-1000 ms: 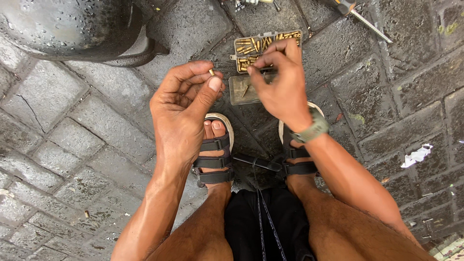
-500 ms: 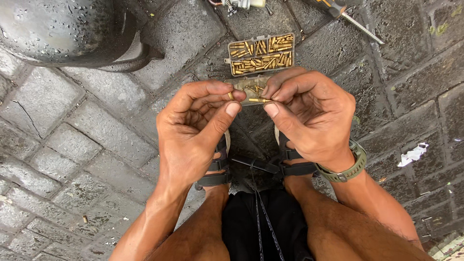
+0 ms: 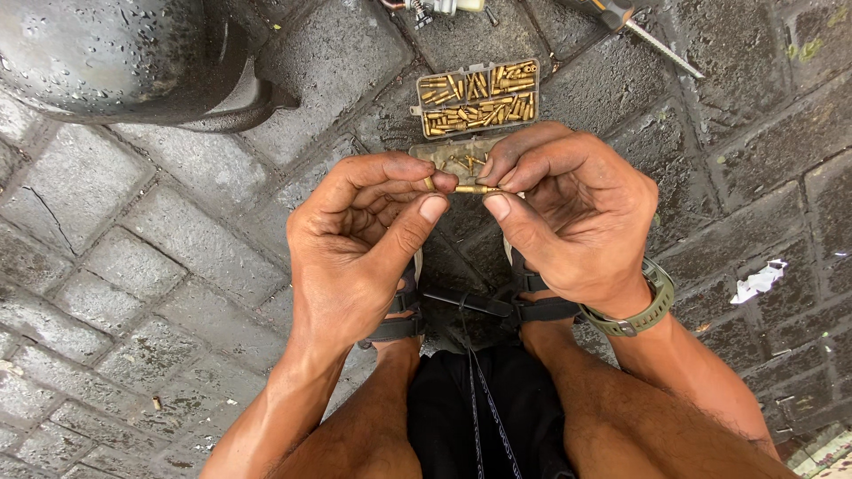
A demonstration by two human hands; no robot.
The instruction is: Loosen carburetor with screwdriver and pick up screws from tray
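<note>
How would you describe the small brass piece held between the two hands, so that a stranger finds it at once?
Start at the clear plastic parts box lying open on the wet paving stones, filled with brass bits. Just below it, the left hand and the right hand meet fingertip to fingertip. The small brass piece lies level between them, pinched at both ends; unlike the loose ones in the box, it is held in the air.

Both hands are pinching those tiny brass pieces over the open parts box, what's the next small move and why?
Probably ease the two brass pieces together end to end. The left hand and right hand each pinch one at the fingertips, almost in line, right above the open parts box, so a dropped piece would likely land in the tray.
</note>
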